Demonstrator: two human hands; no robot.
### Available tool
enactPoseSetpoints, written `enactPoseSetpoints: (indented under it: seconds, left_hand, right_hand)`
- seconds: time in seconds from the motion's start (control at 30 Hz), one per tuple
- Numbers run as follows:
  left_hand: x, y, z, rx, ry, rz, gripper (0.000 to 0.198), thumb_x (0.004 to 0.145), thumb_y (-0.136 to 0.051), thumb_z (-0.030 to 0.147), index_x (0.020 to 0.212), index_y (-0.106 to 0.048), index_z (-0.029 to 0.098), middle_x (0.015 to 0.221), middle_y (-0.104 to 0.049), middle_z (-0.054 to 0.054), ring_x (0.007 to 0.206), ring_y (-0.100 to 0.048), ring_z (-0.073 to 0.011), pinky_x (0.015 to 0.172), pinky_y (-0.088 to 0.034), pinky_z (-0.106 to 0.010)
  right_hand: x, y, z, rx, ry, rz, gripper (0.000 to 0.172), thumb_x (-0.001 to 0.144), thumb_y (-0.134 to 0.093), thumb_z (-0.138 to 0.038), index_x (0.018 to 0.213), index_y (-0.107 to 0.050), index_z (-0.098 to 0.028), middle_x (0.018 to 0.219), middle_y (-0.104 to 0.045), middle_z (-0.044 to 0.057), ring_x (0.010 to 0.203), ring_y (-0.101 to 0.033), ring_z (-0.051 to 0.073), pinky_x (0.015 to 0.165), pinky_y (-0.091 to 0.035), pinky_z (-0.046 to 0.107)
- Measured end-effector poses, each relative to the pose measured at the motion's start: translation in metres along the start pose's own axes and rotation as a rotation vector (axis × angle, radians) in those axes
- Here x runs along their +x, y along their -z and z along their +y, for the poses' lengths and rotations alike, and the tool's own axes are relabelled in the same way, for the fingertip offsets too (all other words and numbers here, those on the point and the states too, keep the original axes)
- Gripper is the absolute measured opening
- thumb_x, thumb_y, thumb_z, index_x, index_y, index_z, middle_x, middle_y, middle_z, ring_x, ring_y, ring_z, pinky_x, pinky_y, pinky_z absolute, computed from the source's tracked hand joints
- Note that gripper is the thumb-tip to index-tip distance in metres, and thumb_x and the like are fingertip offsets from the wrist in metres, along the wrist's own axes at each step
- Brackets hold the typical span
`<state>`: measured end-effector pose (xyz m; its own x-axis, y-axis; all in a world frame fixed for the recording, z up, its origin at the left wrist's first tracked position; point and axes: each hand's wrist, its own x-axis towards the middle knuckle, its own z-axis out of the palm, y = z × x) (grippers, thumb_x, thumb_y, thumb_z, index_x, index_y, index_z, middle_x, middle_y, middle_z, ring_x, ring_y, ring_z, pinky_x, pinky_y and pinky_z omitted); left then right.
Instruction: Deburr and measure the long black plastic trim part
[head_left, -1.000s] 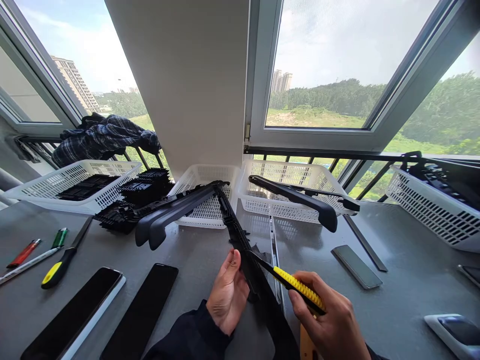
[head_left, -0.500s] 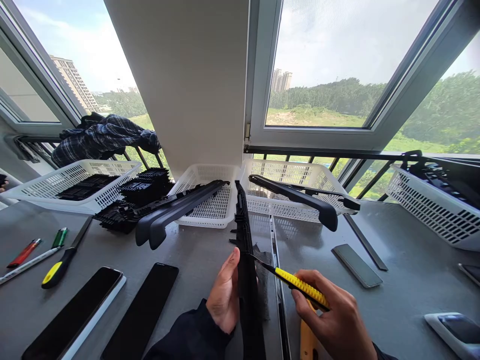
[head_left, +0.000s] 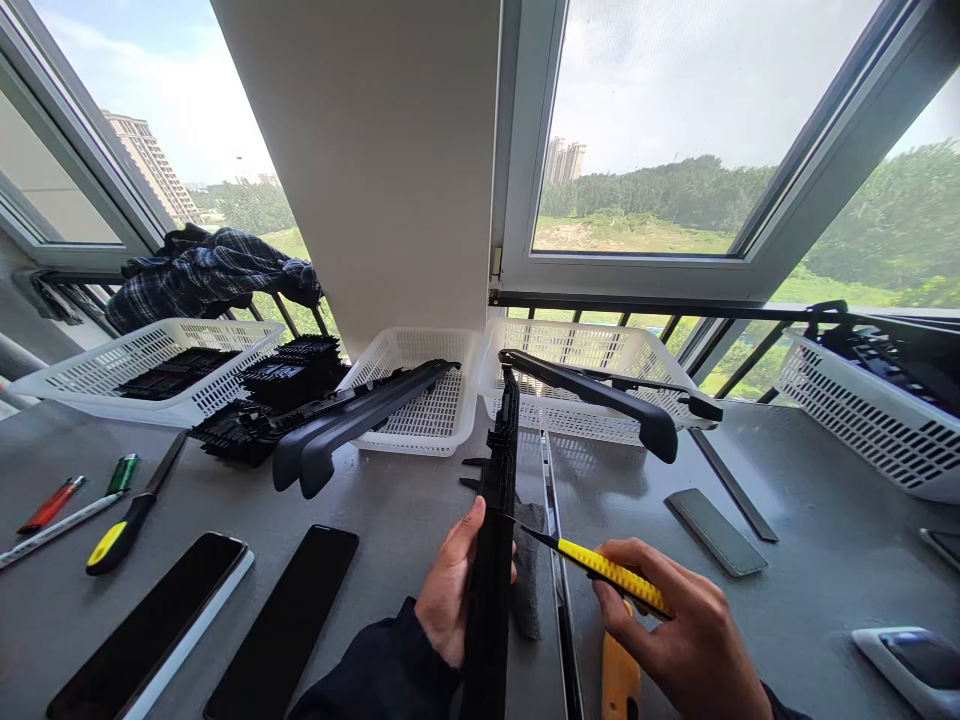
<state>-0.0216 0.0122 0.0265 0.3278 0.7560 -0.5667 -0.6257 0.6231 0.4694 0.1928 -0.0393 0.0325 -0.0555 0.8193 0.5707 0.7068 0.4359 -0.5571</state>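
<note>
My left hand (head_left: 454,580) is wrapped round a long black plastic strip (head_left: 493,560), thumb on its left edge and fingertips showing at its right. The strip points away from me, its far end in front of the white baskets. In my right hand (head_left: 675,620) is a yellow and black utility knife (head_left: 615,575), held like a pen. Its blade points left, with the tip at or close to the strip's right edge; contact cannot be made out. Beneath the strip a grey cloth (head_left: 529,570) lies on the table. A yellow-orange tool handle (head_left: 620,670) lies below my right hand.
White baskets (head_left: 420,440) line the back, with black curved handles (head_left: 375,415) leaning on them. Stacked black plastic parts (head_left: 292,370) stand left. Two phones (head_left: 285,620), a file with yellow-black handle (head_left: 124,535) and lighters lie left. A metal rail (head_left: 559,590) runs beside the cloth.
The strip's far end has swung right and the strip has tilted in my left hand. My right hand and the knife have shifted slightly right and down.
</note>
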Motion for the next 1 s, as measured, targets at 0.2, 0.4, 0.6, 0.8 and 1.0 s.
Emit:
enactPoseSetpoints:
  seconds: [0.2, 0.4, 0.6, 0.8, 1.0]
  left_hand:
    - [-0.0012, 0.0004, -0.0001, 0.002, 0.009, -0.014, 0.041, 0.092, -0.076, 0.053, 0.084, -0.066, 0.014, 0.063, -0.059, 0.003, 0.047, -0.050, -0.0064, 0.044, -0.038, -0.017]
    - [0.0001, 0.0025, 0.0004, -0.004, 0.004, -0.004, 0.041, 0.094, -0.073, 0.054, 0.088, -0.067, 0.013, 0.063, -0.058, 0.003, 0.047, -0.049, -0.0060, 0.044, -0.037, -0.017]
    - [0.0018, 0.0050, -0.0007, -0.031, 0.000, -0.056, 0.043, 0.094, -0.073, 0.055, 0.081, -0.065, 0.014, 0.062, -0.056, 0.003, 0.047, -0.048, -0.0051, 0.045, -0.037, -0.016]
    - [0.0024, 0.0065, -0.0015, -0.001, 0.002, -0.070, 0.044, 0.089, -0.077, 0.058, 0.086, -0.066, 0.016, 0.064, -0.058, 0.003, 0.048, -0.051, -0.0068, 0.045, -0.039, -0.018]
    - [0.0030, 0.0083, -0.0016, -0.014, -0.003, -0.069, 0.043, 0.089, -0.077, 0.058, 0.084, -0.064, 0.017, 0.065, -0.059, 0.003, 0.049, -0.052, -0.0072, 0.046, -0.041, -0.019]
  right_hand:
    - [-0.0010, 0.0005, 0.0021, 0.007, -0.028, -0.022, 0.010, 0.091, -0.065, -0.031, 0.089, -0.073, -0.025, 0.080, -0.081, 0.002, 0.065, -0.078, 0.019, 0.060, -0.062, 0.024]
    - [-0.0003, -0.0003, -0.0001, -0.004, -0.035, 0.011, 0.007, 0.090, -0.067, -0.029, 0.089, -0.072, -0.025, 0.075, -0.078, -0.001, 0.060, -0.075, 0.016, 0.058, -0.060, 0.022]
    - [0.0005, 0.0023, -0.0023, 0.006, -0.009, -0.040, 0.007, 0.090, -0.065, -0.028, 0.088, -0.071, -0.025, 0.077, -0.079, 0.001, 0.061, -0.075, 0.017, 0.058, -0.060, 0.023]
    - [0.0006, 0.0005, -0.0029, 0.008, -0.014, -0.020, 0.006, 0.090, -0.067, -0.028, 0.090, -0.071, -0.024, 0.075, -0.077, -0.001, 0.058, -0.073, 0.016, 0.057, -0.059, 0.022]
    - [0.0016, -0.0001, -0.0027, 0.011, 0.000, 0.002, 0.004, 0.090, -0.067, -0.026, 0.090, -0.071, -0.025, 0.075, -0.077, -0.003, 0.060, -0.074, 0.014, 0.059, -0.059, 0.020]
